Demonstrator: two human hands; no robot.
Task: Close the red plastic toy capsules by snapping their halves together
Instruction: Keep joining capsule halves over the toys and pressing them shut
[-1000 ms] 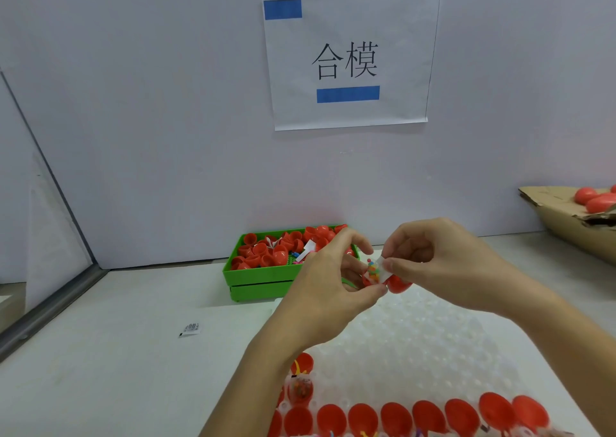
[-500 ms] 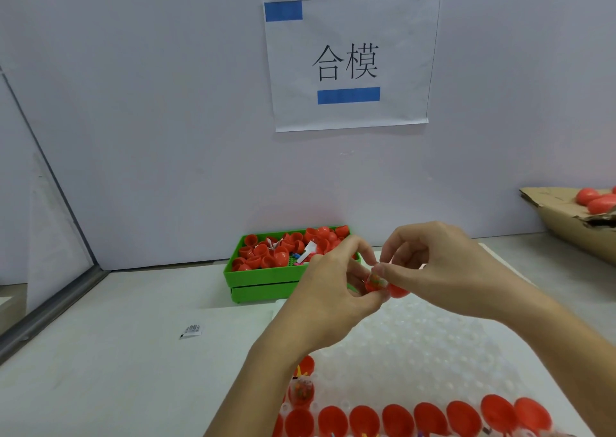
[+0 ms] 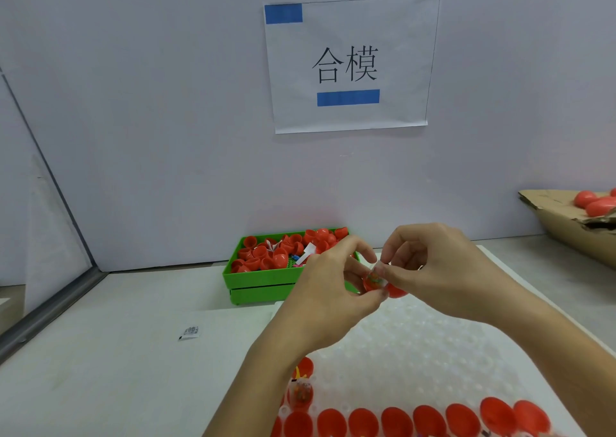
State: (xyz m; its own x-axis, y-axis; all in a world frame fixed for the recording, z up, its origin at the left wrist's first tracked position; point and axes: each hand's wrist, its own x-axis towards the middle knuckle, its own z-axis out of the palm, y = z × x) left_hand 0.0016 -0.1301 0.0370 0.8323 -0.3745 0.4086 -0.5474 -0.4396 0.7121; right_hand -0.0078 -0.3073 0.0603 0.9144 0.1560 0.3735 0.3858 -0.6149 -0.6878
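Hands tucking a toy into a capsule half.
Head view: left hand [image 3: 328, 290] pinches the red capsule half [image 3: 375, 281] above the blister tray [image 3: 433, 343]; right hand [image 3: 433, 269] pinches its plastic-wrapped toy [image 3: 378, 271], likely seating it before closing.

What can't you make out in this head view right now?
- Capsule seam: hidden by both hands' fingers.
- Filled capsule halves in the tray: cut off by the bottom edge.
- Small packet print: too small.
- Cardboard box contents: cut off by the right edge.

Glossy red plastic capsule halves [image 3: 395, 421]
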